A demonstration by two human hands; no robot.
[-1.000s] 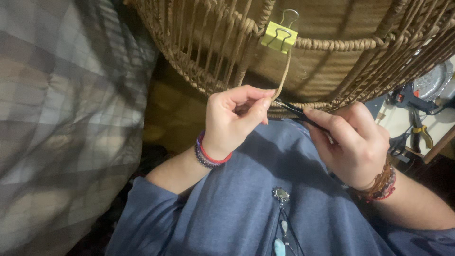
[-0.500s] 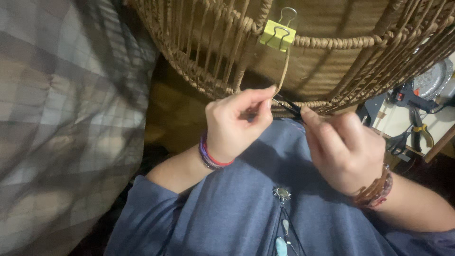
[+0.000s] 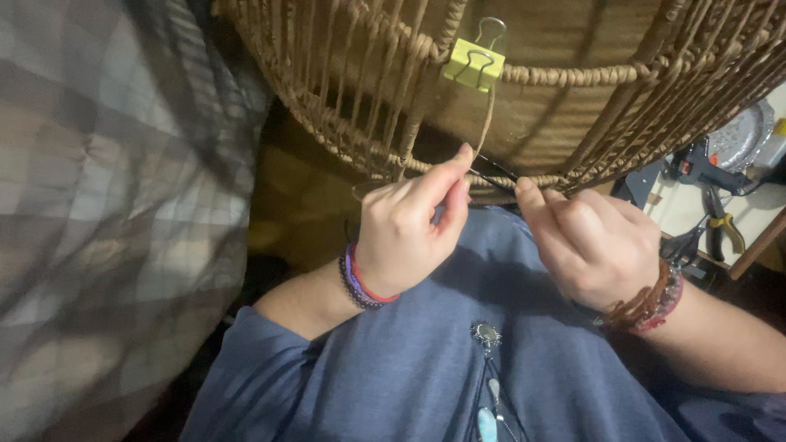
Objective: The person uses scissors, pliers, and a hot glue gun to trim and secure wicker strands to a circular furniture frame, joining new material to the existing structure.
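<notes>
A tan wicker basket (image 3: 573, 90) fills the top of the view, tipped toward me. A yellow binder clip (image 3: 473, 64) grips its woven band, and a thin tan strand (image 3: 489, 123) hangs down from the clip. My left hand (image 3: 409, 229) pinches the strand's lower end between thumb and forefinger at the basket's rim. My right hand (image 3: 594, 245) holds a thin dark tool (image 3: 495, 170) whose tip points at that same spot. Both wrists wear beaded bracelets.
A grey plaid fabric (image 3: 106, 205) covers the left side. My blue shirt (image 3: 458, 368) with a pendant necklace lies below the hands. At the right, a wooden surface holds pliers (image 3: 720, 221), a dark tool and a round silvery object (image 3: 741, 135).
My right hand has moved left, bringing the dark tool closer to the left hand's fingertips. My left hand has shifted slightly up toward the basket rim.
</notes>
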